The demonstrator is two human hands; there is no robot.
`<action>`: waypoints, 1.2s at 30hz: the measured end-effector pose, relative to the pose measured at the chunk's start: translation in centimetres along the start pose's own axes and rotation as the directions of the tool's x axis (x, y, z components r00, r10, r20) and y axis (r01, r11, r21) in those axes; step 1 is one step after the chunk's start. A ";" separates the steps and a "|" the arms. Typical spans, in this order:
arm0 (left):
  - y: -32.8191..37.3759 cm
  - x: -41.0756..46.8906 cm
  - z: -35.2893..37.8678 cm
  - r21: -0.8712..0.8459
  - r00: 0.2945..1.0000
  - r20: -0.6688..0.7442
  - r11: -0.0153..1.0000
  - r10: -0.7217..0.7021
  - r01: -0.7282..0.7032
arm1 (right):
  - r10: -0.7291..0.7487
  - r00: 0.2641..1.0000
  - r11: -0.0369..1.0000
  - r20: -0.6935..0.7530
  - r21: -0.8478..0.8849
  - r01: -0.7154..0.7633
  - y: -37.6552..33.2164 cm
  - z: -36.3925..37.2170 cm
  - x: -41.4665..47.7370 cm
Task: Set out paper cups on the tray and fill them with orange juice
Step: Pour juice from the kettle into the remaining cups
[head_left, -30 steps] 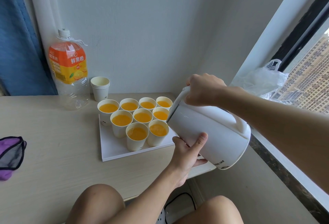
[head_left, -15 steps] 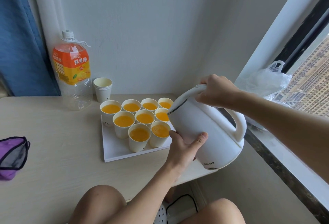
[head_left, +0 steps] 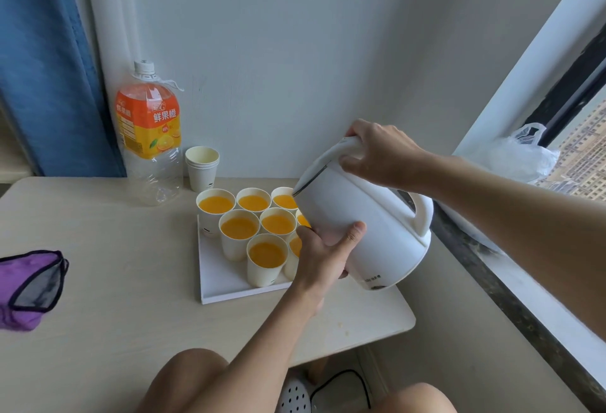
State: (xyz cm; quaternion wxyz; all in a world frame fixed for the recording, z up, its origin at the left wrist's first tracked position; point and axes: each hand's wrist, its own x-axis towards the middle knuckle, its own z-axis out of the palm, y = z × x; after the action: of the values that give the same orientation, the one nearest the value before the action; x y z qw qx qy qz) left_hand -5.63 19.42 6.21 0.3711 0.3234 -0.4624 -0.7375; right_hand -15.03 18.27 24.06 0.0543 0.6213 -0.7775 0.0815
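Above the table the white kettle tilts, spout over the far right of the tray. It carries the paper cups, every visible one holding juice, so filling looks nearly finished. The left hand grasps the kettle's body; the right hand clasps its top. Spare cups stand unused

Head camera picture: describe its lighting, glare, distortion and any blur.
Head view: soft daylight comes from the window on the right, with faint shadows beside the cups; head view: no harsh glare on the white kettle; head view: the wide lens makes the curtain edge lean; head view: the purple pouch at the left edge looks slightly soft, the centre sharp.
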 end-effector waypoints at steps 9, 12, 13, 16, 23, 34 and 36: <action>1.1 0.3 -0.6 -0.111 0.998 -0.023 0.992 -0.059 0.057 | -0.059 0.998 0.994 -0.010 -0.098 0.057 -2.3 0.9 2.7; 1.1 0.6 -0.6 -0.144 0.997 -0.009 0.987 -0.077 0.075 | -0.079 0.997 0.987 0.007 -0.144 0.079 -2.9 1.0 3.1; 1.0 0.6 -0.5 -0.160 0.997 0.000 0.984 -0.080 0.079 | -0.085 0.996 0.984 0.010 -0.155 0.086 -3.0 1.0 3.3; 1.0 0.8 -0.5 -0.194 0.996 0.021 0.976 -0.092 0.095 | -0.100 0.995 0.978 0.020 -0.182 0.102 -3.4 1.1 3.6; 1.0 1.2 -0.6 -0.237 0.995 0.034 0.967 -0.092 0.097 | -0.116 0.993 0.968 0.032 -0.221 0.120 -4.0 1.4 4.4; 1.1 1.2 -0.5 -0.267 0.994 0.066 0.959 -0.084 0.099 | -0.106 0.993 0.962 0.051 -0.249 0.115 -4.4 1.3 4.6; 1.1 1.2 -0.4 -0.273 0.994 0.068 0.956 -0.087 0.102 | -0.100 0.993 0.962 0.054 -0.251 0.111 -4.3 1.2 4.5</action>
State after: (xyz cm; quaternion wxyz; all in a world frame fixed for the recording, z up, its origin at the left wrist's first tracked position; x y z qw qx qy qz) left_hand -5.62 17.92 6.90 0.3639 0.2698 -0.3490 -0.8204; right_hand -11.78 12.75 23.94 0.1216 0.6513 -0.7482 -0.0343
